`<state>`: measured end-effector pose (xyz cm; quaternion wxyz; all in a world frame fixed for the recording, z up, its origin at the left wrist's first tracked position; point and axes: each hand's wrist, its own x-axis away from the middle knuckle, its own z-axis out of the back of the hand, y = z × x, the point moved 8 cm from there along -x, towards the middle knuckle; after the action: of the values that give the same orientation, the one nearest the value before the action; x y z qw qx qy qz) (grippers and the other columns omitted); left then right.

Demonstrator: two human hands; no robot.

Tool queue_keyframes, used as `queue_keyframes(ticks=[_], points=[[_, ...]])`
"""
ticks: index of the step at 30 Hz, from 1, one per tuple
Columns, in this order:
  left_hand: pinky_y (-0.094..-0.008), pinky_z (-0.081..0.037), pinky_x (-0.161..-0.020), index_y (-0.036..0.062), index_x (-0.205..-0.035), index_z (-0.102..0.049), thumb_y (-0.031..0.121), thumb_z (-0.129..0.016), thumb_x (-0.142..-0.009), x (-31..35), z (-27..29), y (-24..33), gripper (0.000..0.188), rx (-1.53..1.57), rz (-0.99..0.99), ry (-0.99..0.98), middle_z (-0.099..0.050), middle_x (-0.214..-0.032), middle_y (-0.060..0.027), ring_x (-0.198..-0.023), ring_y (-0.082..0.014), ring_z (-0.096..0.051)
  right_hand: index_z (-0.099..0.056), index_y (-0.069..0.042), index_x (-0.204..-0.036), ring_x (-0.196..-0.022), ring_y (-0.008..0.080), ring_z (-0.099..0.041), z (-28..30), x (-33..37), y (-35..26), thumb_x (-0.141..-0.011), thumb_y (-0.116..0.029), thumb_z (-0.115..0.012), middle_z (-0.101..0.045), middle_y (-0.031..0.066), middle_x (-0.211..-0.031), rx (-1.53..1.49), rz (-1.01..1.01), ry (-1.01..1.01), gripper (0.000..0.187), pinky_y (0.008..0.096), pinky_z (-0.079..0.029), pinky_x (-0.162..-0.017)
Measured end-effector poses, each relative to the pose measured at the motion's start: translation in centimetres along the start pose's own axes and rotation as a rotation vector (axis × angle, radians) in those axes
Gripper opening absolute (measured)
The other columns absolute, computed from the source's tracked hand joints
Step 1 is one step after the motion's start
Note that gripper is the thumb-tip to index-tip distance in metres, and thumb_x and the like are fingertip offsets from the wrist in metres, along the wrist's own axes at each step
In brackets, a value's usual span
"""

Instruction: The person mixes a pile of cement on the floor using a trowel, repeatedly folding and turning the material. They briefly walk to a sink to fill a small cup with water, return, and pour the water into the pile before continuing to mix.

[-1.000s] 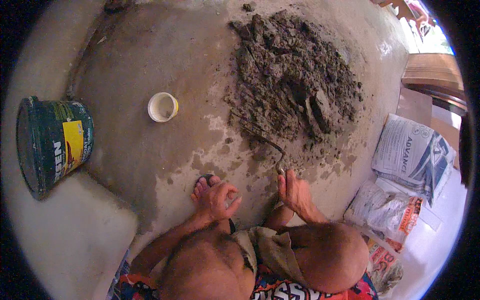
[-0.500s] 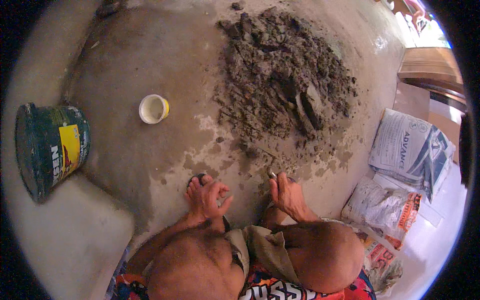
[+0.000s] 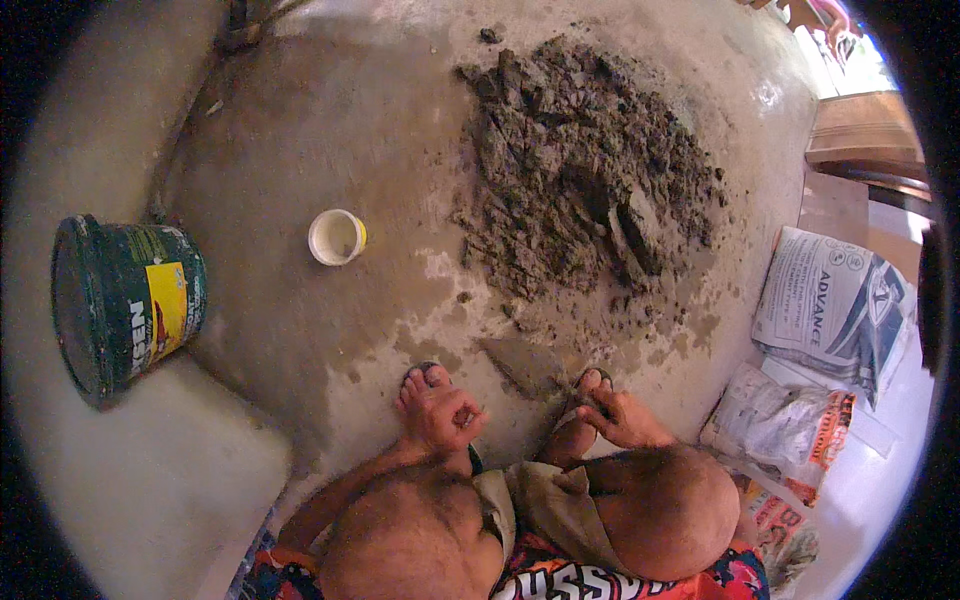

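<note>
My right hand [image 3: 628,418] is closed beside my right foot, around what looks like the handle end of a trowel. The trowel's flat, pointed grey blade [image 3: 530,366] lies low over the floor between my feet, pointing left. It is smeared and close to the floor's colour. In front of my left foot, my left hand [image 3: 447,418] is curled, thumb and fingers bent into a loose ring with nothing visible inside. A heap of wet, dark grey mortar [image 3: 590,170] spreads over the floor ahead, with a deep cut in its near right side.
A small white tub [image 3: 337,238] with a yellow label stands left of the mortar. Farther left is a dark green bucket [image 3: 130,305]. A grey-white cement bag [image 3: 835,310] and a crumpled white-and-orange bag [image 3: 775,425] lie on the right, near a wooden piece [image 3: 865,130].
The trowel blade has turned from edge-on to flat and come nearer my feet. My right hand has moved back slightly. The left hand's spread fingers have curled. The whole view has shifted a little.
</note>
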<state>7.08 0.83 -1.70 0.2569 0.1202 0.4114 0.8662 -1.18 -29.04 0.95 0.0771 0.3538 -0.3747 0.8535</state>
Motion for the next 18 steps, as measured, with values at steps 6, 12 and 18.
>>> queue_keyframes(ticks=[6,12,18], points=[[-0.0539,-0.040,-0.083,0.0196,-0.065,-0.067,0.044,-0.082,-0.072,-1.2,0.0,1.1,0.029,0.065,0.016,-0.016,-0.064,-0.066,-0.0069,-0.078,-0.0364,-0.056,-0.064,0.004,-0.096,-0.061,0.0230,-0.061,-0.6,-9.3,-5.7,-0.103,-0.058,-0.055,-0.057,0.0086,-0.066,-0.176,-0.110,-0.048,0.063,0.0406,-0.050,-0.057],[-0.0520,-0.042,-0.084,0.0188,-0.068,-0.068,0.038,-0.085,-0.069,0.6,-0.9,-0.9,0.026,0.061,0.075,0.016,-0.060,-0.061,-0.0034,-0.077,-0.0322,-0.057,-0.064,-0.003,-0.090,-0.046,0.0127,-0.050,4.1,-14.8,-10.5,-0.102,-0.061,-0.054,-0.054,0.0032,-0.062,-0.740,-0.266,0.104,0.060,0.0322,-0.037,-0.038],[-0.0442,-0.048,-0.078,0.0168,-0.070,-0.068,0.036,-0.084,-0.075,-0.8,-0.1,0.9,0.025,-0.060,-0.009,0.063,-0.063,-0.061,-0.0020,-0.064,-0.0270,-0.062,-0.056,-0.009,-0.096,-0.039,0.0043,-0.028,3.1,-7.4,-2.9,-0.103,-0.057,-0.058,-0.043,-0.0050,-0.063,-1.543,-0.450,-0.098,0.049,0.0246,-0.022,-0.031]])
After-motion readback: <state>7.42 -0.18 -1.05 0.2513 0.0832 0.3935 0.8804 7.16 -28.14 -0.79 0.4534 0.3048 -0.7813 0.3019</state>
